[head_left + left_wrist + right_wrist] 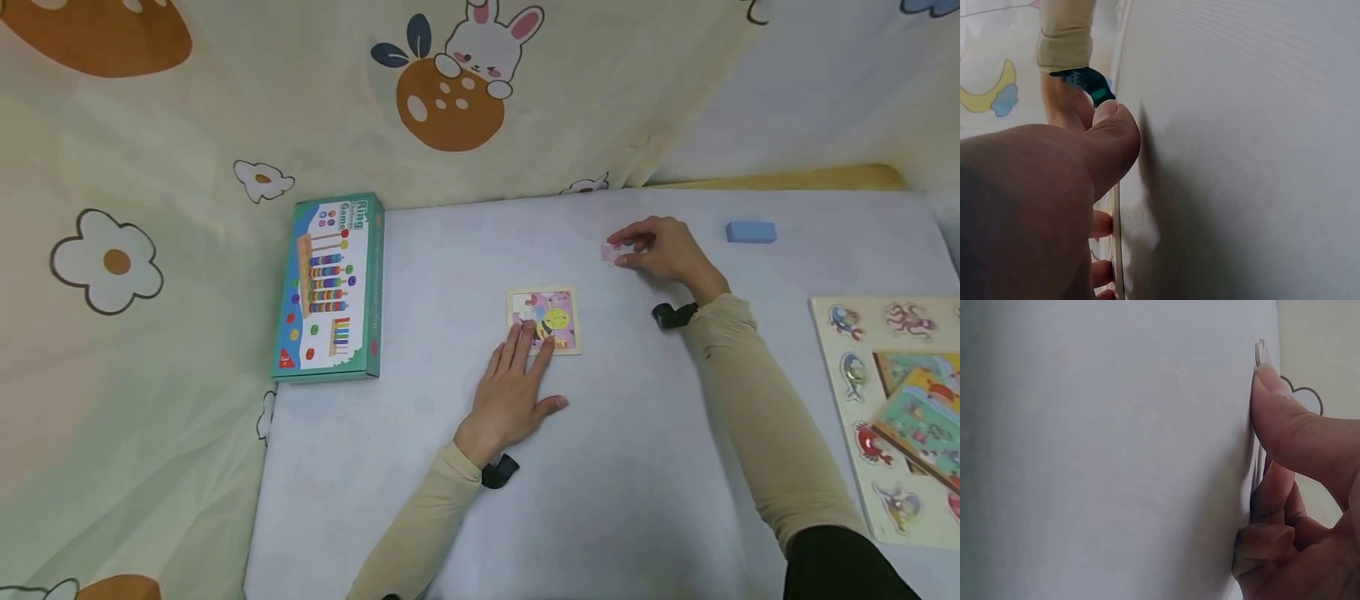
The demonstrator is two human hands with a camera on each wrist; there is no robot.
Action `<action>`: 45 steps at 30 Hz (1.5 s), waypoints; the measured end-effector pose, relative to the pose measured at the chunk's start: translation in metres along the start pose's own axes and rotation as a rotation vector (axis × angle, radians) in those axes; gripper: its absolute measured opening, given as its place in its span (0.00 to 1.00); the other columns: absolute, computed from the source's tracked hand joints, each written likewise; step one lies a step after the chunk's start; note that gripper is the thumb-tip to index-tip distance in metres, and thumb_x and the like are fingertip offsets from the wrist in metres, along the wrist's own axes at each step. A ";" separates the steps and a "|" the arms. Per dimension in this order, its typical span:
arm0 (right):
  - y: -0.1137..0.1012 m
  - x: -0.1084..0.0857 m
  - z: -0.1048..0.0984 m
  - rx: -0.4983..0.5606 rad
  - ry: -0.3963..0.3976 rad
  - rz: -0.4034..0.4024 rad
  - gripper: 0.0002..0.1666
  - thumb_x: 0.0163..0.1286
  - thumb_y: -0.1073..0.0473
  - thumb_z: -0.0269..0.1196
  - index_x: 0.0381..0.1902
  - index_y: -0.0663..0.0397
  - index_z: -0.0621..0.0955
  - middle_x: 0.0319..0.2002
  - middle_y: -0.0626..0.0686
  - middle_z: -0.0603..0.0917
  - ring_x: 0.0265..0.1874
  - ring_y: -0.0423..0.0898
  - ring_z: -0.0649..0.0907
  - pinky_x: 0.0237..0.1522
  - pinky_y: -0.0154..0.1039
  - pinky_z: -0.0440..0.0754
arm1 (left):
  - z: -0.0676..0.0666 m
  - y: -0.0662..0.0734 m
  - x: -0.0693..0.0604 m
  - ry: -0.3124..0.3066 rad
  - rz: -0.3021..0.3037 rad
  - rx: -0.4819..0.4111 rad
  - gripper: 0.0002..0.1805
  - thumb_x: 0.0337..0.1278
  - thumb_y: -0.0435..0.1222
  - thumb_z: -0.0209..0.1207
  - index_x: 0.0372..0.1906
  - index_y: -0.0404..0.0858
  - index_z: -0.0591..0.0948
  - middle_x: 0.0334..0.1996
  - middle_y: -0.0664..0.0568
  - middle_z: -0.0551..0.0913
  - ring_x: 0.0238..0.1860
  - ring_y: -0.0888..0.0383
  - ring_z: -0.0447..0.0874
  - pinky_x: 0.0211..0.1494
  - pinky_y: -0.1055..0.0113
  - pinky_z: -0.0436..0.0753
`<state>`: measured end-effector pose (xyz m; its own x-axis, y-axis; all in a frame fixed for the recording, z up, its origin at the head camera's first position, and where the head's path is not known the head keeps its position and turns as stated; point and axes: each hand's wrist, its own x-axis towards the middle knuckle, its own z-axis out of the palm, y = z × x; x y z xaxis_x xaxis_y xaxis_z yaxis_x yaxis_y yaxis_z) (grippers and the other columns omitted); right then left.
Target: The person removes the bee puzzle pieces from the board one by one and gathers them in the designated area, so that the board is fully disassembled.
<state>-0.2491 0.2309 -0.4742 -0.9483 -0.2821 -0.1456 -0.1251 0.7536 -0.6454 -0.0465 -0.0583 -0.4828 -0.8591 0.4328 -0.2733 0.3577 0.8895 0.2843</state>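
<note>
A small square puzzle [561, 320] in a pale wooden frame, showing a yellow bee on pink, lies at the middle of the table. My left hand [510, 396] rests on its lower left part with fingers spread, covering some of it. Up and to the right, my right hand [667, 252] holds a small pink piece [611, 251] at the tabletop between thumb and fingers. In the right wrist view the thin edge of the piece [1261, 353] shows past the thumb tip. The left wrist view shows the left thumb [1113, 147] extended over the white surface.
A green and blue game box [330, 287] lies at the table's left edge. A blue block [751, 232] sits at the back right. On the right is a large board with sea-animal pieces [855, 375], with colourful picture puzzles [926, 421] stacked on it. A patterned curtain hangs behind.
</note>
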 end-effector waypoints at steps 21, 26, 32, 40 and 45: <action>-0.079 -0.014 0.055 0.044 -0.112 -0.264 0.17 0.65 0.64 0.77 0.52 0.57 0.90 0.43 0.57 0.89 0.39 0.51 0.81 0.51 0.54 0.77 | 0.003 -0.001 0.002 0.000 -0.019 0.015 0.50 0.74 0.65 0.53 0.88 0.47 0.50 0.88 0.45 0.32 0.88 0.46 0.28 0.88 0.50 0.45; -0.096 -0.017 0.071 -0.018 -0.182 -0.282 0.14 0.66 0.63 0.76 0.49 0.56 0.91 0.42 0.55 0.87 0.40 0.51 0.80 0.46 0.45 0.78 | 0.004 -0.001 0.003 0.013 -0.009 0.033 0.49 0.75 0.66 0.51 0.88 0.47 0.51 0.88 0.45 0.33 0.88 0.46 0.28 0.88 0.50 0.47; -0.104 -0.019 0.077 -0.076 -0.196 -0.279 0.10 0.66 0.63 0.76 0.46 0.54 0.91 0.41 0.54 0.85 0.39 0.51 0.79 0.46 0.47 0.77 | 0.005 0.000 0.002 0.016 -0.009 0.029 0.49 0.74 0.66 0.51 0.88 0.47 0.51 0.88 0.44 0.32 0.88 0.46 0.28 0.88 0.50 0.46; -0.107 -0.018 0.079 -0.083 -0.235 -0.255 0.09 0.67 0.64 0.75 0.43 0.52 0.88 0.42 0.55 0.83 0.42 0.52 0.78 0.50 0.49 0.78 | 0.006 -0.001 0.000 0.019 -0.020 0.030 0.48 0.75 0.66 0.50 0.88 0.48 0.51 0.88 0.45 0.33 0.88 0.46 0.29 0.88 0.50 0.47; -0.107 -0.017 0.080 -0.077 -0.244 -0.251 0.09 0.67 0.65 0.75 0.43 0.52 0.86 0.44 0.57 0.82 0.46 0.54 0.78 0.56 0.53 0.78 | 0.007 0.000 0.000 0.029 -0.018 0.023 0.48 0.75 0.66 0.50 0.88 0.48 0.52 0.88 0.45 0.34 0.88 0.46 0.29 0.88 0.49 0.47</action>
<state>-0.1963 0.1073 -0.4623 -0.7886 -0.5908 -0.1703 -0.3759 0.6825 -0.6268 -0.0443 -0.0575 -0.4890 -0.8756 0.4122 -0.2518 0.3497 0.9006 0.2582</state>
